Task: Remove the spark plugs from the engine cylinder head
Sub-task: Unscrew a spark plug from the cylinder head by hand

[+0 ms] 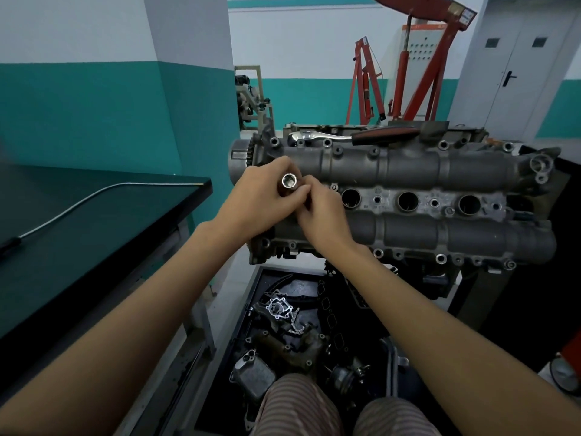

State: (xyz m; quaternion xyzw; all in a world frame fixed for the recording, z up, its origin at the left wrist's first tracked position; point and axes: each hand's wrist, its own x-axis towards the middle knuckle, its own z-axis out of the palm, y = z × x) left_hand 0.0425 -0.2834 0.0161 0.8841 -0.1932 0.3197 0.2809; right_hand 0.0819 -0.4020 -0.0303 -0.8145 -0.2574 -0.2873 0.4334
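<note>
Over the left end of the grey cast-metal engine cylinder head [408, 171], the left hand [251, 202] was clamped round a shiny steel spark-plug socket [288, 183], open end up, probably to get at whatever sat inside. The right hand [320, 215] pinched at it beside. Three round plug wells [408, 201] lay open rightward; a red-handled ratchet [355, 135] rested behind them, likely parked within reach.

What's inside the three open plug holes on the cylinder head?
The three holes in the cylinder head look dark and deep; no plug is visible in them. Thin wire-like lines show at the rims. Both hands cover the spot further left.
</note>
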